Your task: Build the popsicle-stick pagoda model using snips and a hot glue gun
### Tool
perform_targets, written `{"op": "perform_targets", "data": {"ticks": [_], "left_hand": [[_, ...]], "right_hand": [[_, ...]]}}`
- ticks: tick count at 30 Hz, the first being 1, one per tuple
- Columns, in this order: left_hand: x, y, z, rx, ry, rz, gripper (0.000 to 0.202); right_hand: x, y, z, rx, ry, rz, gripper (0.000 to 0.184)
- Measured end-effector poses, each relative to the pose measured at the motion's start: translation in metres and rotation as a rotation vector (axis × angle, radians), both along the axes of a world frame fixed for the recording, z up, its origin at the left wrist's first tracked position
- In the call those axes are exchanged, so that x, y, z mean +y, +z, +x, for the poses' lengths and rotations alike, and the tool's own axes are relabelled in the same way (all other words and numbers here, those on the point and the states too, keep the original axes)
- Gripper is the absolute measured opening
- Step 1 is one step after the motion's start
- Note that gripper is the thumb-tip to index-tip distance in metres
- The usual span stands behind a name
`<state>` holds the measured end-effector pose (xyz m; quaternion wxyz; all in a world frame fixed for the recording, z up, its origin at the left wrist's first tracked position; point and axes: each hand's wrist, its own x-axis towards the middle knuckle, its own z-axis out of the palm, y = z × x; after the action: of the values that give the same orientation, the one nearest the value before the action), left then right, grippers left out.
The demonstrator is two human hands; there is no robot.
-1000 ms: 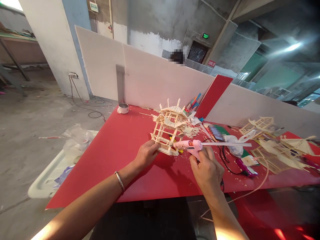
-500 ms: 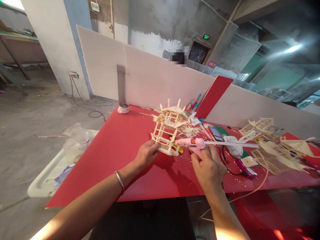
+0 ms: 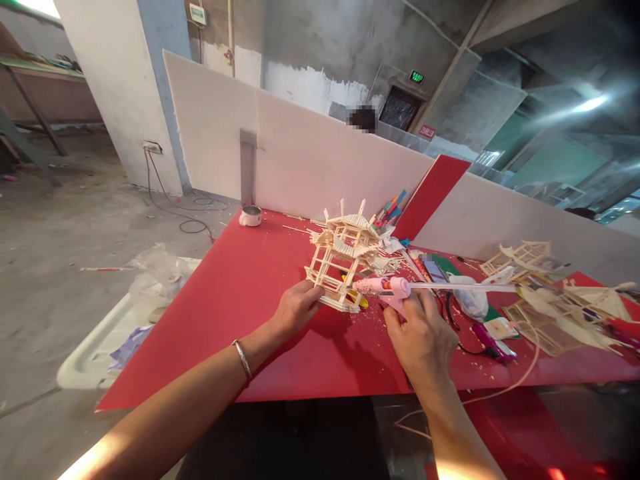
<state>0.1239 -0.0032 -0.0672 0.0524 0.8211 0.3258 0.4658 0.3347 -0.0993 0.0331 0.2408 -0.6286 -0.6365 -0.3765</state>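
A small pagoda model of pale wooden sticks (image 3: 343, 259) stands on the red table (image 3: 240, 293). My left hand (image 3: 296, 308), with a silver bracelet on its wrist, grips the model's base at its near left corner. My right hand (image 3: 419, 332) is closed round the handle of a pink hot glue gun (image 3: 385, 289). The gun's nozzle points left at the lower right side of the model, and a white glue stick sticks out of its back to the right.
More stick models and parts (image 3: 555, 293) lie at the right with a second pink tool (image 3: 493, 337) and cables. Coloured pens (image 3: 393, 205), a small tin (image 3: 250, 216) and white partition boards (image 3: 300, 153) stand behind. A white tray (image 3: 95, 353) sits on the floor, left.
The view has shifted slightly. Both hands keep their grips; the glue gun has edged a little to the right and stays at the model's lower right side.
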Motion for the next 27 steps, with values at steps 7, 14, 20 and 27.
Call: {"op": "perform_targets", "data": {"ticks": [7,14,20,27], "left_hand": [[0.003,0.005,0.004,-0.048,-0.022,0.04,0.022],[0.0,0.076,-0.014,0.18,-0.074,0.113,0.018],[-0.001,0.156,-0.028,0.462,-0.153,-0.014,0.013],[-0.012,0.196,-0.024,0.614,-0.136,-0.003,0.016]], "right_hand": [[0.007,-0.006,0.006,-0.054,0.016,0.106,0.012],[0.004,0.013,0.014,-0.003,0.02,0.128,0.011],[-0.003,0.036,0.018,0.094,0.085,0.188,0.013],[-0.011,0.043,0.02,0.136,0.199,0.148,0.017]]}}
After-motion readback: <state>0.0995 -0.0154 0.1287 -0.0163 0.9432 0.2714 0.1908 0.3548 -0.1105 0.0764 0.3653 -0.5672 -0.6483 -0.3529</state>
